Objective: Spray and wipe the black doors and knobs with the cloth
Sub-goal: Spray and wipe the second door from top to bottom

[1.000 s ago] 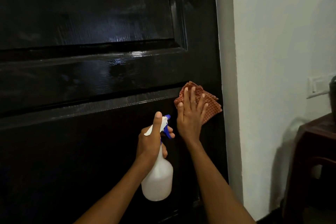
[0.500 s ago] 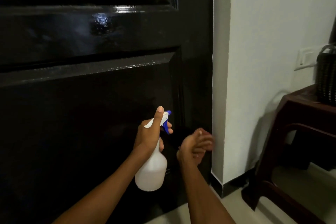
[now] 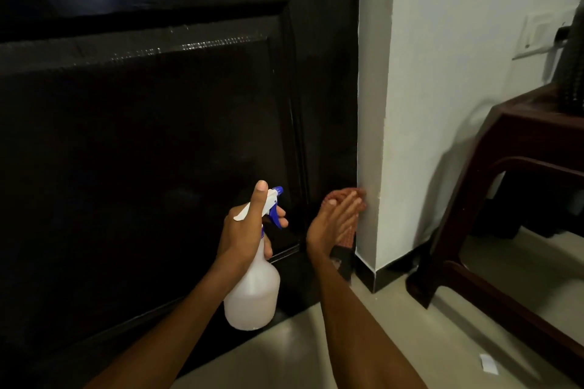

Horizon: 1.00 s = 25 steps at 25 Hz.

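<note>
Low on the black door (image 3: 158, 151), near its bottom corner by the wall (image 3: 442, 104), the right hand (image 3: 335, 219) presses the cloth (image 3: 346, 235) flat against the door's right stile. Its fingers (image 3: 349, 204) lie straight and close together, their tips reaching the door's edge, and only a checked scrap of cloth shows beyond and below them, so most of it is hidden under the palm. Just to the left of those fingers, apart from them, the left hand (image 3: 245, 230) grips the neck of the spray bottle (image 3: 252, 290), the thumb stretched up along the white head, the other fingers curled about the blue trigger (image 3: 276, 216) and the neck. The nozzle (image 3: 278, 190) points at the door beside the wiping fingers. I judge the step to be wiping the lower stile; to do it well, keep the palm flat so the cloth stays spread, run straight down to the bottom rail, and keep the fingertips off the wall. No knob is in view here, so the knobs cannot be judged.
</note>
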Each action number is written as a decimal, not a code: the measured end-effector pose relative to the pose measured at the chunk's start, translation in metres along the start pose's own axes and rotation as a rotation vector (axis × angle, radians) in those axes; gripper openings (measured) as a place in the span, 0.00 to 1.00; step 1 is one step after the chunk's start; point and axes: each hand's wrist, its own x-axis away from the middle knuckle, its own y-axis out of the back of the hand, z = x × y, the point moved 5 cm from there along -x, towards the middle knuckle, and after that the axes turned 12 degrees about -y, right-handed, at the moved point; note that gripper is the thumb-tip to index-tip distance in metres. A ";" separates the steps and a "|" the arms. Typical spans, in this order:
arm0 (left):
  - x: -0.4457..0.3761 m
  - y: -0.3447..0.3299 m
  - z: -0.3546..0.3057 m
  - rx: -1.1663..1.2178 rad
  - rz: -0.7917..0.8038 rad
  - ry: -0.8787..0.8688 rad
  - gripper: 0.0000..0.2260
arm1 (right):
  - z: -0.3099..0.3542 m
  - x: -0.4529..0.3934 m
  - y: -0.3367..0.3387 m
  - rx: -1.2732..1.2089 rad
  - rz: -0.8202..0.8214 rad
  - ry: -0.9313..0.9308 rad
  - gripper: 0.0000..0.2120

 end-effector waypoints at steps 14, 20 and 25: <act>0.023 0.008 0.074 -0.012 -0.075 0.055 0.32 | -0.027 0.034 -0.050 0.088 0.032 0.019 0.32; 0.029 0.003 0.078 0.017 -0.092 0.020 0.30 | -0.091 0.071 -0.059 0.209 0.184 0.098 0.28; 0.038 0.006 0.083 -0.014 -0.093 0.053 0.31 | -0.103 0.088 -0.059 0.173 0.177 -0.040 0.25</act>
